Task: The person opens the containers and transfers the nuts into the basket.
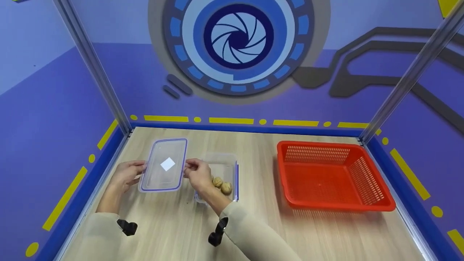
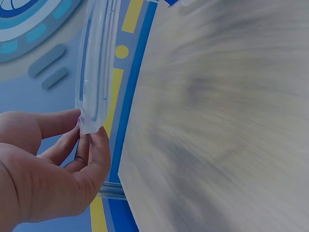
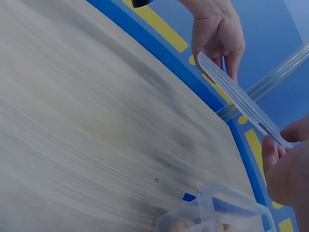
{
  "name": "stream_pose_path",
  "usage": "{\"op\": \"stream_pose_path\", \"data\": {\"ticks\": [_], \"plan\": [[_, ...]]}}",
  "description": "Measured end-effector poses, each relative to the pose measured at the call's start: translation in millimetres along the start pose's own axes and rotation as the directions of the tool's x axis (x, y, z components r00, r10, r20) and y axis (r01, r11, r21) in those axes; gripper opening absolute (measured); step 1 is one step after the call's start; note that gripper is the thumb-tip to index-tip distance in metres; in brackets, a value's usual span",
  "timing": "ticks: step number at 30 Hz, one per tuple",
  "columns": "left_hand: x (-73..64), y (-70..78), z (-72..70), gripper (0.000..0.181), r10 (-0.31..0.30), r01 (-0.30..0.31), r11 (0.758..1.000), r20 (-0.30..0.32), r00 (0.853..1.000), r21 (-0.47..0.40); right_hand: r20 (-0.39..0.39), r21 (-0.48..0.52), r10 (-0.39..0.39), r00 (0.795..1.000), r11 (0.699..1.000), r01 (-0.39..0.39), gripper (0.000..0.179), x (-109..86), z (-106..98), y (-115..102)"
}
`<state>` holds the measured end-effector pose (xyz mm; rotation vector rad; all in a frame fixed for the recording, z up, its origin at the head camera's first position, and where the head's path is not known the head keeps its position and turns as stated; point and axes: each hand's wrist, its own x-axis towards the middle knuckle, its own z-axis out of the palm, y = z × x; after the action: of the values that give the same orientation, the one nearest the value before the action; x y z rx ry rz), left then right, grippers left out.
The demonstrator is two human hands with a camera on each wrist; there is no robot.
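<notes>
Lid [image 1: 163, 177] held up by two edges

It is above the table [image 1: 255, 163]. The left hand [image 1: 125, 175] pinches its left edge between thumb and fingers; the right hand [image 1: 200, 177] pinches the opposite edge likewise. Just below and right of the right fingers stands the box [image 1: 222, 158], walnuts [image 1: 226, 188] inside; the basket [image 1: 315, 185] is farther right, well apart from the fingers.

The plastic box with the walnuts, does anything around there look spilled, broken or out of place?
Nothing stands out. The visible walnuts lie inside the box, and the lid is held between the left hand and right hand, with no damage visible.
</notes>
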<state>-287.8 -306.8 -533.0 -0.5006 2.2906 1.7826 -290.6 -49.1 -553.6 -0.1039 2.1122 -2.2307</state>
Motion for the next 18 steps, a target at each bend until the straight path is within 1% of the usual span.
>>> {"op": "stream_pose_path", "data": {"ticks": [5,9,12,13,18], "plan": [[2.6,-6.0,-1.9,0.043,0.011,-0.010,0.999,-0.037,0.999,0.032,-0.024,-0.020,-0.009,1.000,1.000,0.008,0.024,0.1,8.2,10.4],[4.6,-12.7,-1.8,0.043,0.034,-0.031,0.998,-0.066,0.997,0.055,-0.040,0.005,0.044,0.998,0.999,-0.044,0.027,-2.3,14.1,16.0],[7.5,-17.7,-3.9,0.043,0.037,-0.034,0.998,-0.066,0.997,0.048,-0.039,0.025,0.071,0.997,0.997,-0.070,0.033,-4.3,18.8,19.3],[8.8,-19.4,-4.8,0.043,0.029,-0.027,0.999,-0.065,0.997,0.041,-0.038,0.032,0.075,0.996,0.997,-0.074,0.035,-4.7,20.3,20.7],[12.7,-27.9,-8.0,0.045,0.002,0.000,1.000,-0.055,0.999,0.026,-0.042,-0.003,0.078,0.996,0.997,-0.079,0.042,-7.1,26.2,27.3]]}}
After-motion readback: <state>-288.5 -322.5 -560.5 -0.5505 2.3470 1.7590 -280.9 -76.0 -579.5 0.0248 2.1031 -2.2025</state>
